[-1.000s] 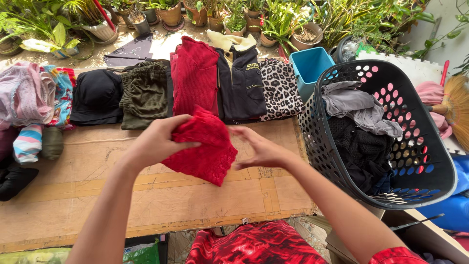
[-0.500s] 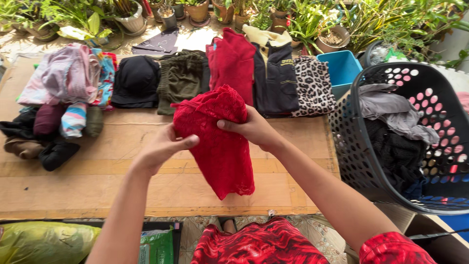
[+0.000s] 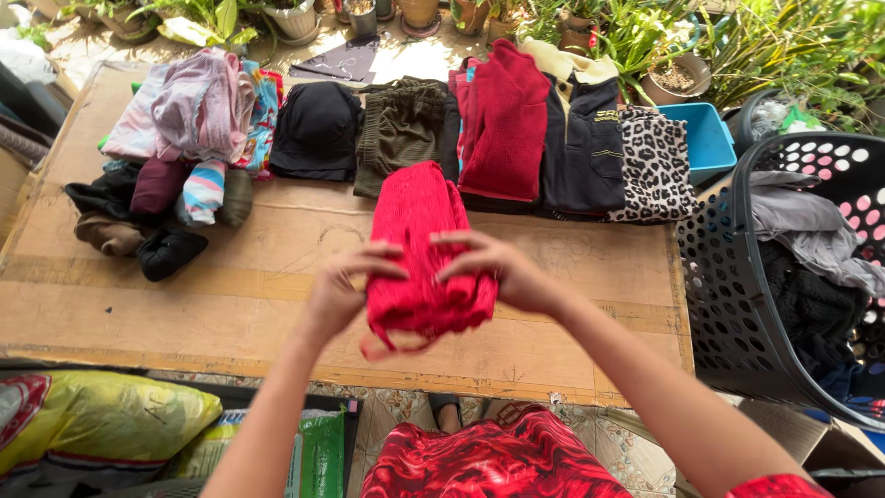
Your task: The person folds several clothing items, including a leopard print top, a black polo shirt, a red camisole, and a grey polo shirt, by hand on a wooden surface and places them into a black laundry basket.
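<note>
A red lace garment [image 3: 419, 249] is stretched out lengthways over the cardboard-covered table [image 3: 230, 304], its far end near the folded pile. My left hand [image 3: 339, 290] pinches its left side and my right hand [image 3: 502, 267] grips its right side, both near the close end. A thin strap loops out below my fingers. My forearms reach in from the bottom of the head view.
Folded clothes line the table's far edge: black [image 3: 318, 129], olive [image 3: 401, 129], red [image 3: 505, 120], dark navy [image 3: 581, 138], leopard print [image 3: 653, 166]. Small rolled items [image 3: 166, 194] lie far left. A black laundry basket [image 3: 728, 295] with clothes stands right; a blue tub [image 3: 705, 134] and potted plants behind.
The red garment hung from my raised hands half a second ago; now it lies flatter and longer toward the pile, and both hands hold its near end. The camera shifted left.
</note>
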